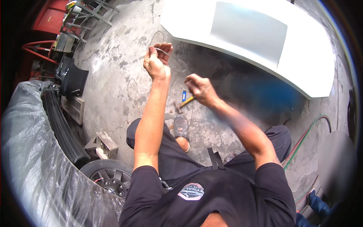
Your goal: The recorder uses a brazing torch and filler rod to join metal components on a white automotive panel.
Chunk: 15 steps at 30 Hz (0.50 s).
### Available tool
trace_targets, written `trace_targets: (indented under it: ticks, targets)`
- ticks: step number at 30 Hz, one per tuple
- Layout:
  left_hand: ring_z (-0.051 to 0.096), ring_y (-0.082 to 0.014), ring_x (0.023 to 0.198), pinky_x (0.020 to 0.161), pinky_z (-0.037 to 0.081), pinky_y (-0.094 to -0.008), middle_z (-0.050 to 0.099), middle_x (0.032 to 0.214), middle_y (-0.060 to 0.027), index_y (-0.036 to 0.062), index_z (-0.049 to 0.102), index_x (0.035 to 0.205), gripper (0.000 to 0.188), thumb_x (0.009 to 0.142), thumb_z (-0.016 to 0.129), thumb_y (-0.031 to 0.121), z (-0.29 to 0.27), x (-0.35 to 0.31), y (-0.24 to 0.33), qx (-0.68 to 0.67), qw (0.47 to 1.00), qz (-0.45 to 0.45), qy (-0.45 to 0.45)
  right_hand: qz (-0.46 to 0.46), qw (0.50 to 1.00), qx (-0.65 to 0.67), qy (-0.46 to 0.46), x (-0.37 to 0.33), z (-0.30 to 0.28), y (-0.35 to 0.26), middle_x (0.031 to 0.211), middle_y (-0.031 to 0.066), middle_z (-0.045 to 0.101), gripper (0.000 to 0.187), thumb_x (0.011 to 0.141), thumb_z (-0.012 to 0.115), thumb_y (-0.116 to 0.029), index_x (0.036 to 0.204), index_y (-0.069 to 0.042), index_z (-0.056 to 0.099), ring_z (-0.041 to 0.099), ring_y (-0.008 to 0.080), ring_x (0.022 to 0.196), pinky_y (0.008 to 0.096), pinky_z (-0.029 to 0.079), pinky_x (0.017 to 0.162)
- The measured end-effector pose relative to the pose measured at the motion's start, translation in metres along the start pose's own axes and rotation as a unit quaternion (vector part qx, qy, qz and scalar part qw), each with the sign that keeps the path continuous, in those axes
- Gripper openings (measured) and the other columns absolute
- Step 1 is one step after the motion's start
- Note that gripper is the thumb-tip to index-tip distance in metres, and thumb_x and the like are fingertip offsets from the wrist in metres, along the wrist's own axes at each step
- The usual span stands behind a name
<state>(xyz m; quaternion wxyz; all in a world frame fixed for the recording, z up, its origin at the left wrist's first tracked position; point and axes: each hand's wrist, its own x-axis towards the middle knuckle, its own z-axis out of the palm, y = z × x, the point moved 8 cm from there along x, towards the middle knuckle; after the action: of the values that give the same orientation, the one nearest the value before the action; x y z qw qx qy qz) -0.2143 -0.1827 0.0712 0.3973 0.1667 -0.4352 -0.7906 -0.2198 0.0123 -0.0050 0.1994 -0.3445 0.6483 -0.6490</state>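
Observation:
My left hand is raised over the concrete floor, with its thumb and fingers closed on a thin pale strip. To its right and lower, my right hand is curled closed and slightly blurred. Whatever its fingers may hold is hidden. Below that hand, a hammer with a yellow handle appears to lie on the floor, the handle's end running up to the hand's edge. Beside the hammer is a small blue rectangular item. A large white car panel with a grey patch stands ahead of my hands.
A plastic-covered car body curves along my left, near a wheel and a metal block. Metal stands are at far left. Red and green hoses trail on the right, with another person's blue-clothed leg at lower right.

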Motion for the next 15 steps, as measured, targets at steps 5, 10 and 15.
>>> trace_targets:
  ticks: [5,10,15]
  targets:
    - [0.072,-0.0328,0.080,0.087,0.062,-0.0518,0.068,0.087,-0.0136,-0.0018,0.060,0.107,0.031,0.113,0.043,0.023,-0.033,0.019,0.012,-0.104,0.994,0.009,0.039,0.037,0.996,0.080,-0.015,0.012,0.022,0.003,0.071,0.0102,0.068,0.015,0.101,0.064,-0.007,0.113,-0.001,0.069,0.065,0.0135,0.058,0.0323,0.052,0.055]
    - [0.071,-0.0349,0.106,0.097,0.059,-0.0501,0.071,0.111,-0.0181,-0.0020,0.061,0.121,0.031,0.111,0.050,0.025,-0.007,-0.001,0.022,0.111,0.988,-0.045,-0.099,0.040,0.997,-0.019,0.070,0.040,-0.054,0.004,0.097,0.0115,0.079,0.021,0.098,0.060,-0.002,0.113,0.000,0.074,0.069,0.0121,0.085,0.0296,0.056,0.082]
    - [0.064,-0.0327,0.124,0.104,0.054,-0.0433,0.065,0.134,-0.0203,0.0012,0.053,0.148,0.052,0.104,0.064,0.027,0.008,-0.017,0.048,0.549,0.802,0.064,-0.227,-0.046,0.998,-0.024,-0.045,0.047,-0.070,0.002,0.109,0.0174,0.078,0.044,0.079,0.049,0.009,0.116,0.004,0.072,0.072,0.0129,0.102,0.0285,0.055,0.095]
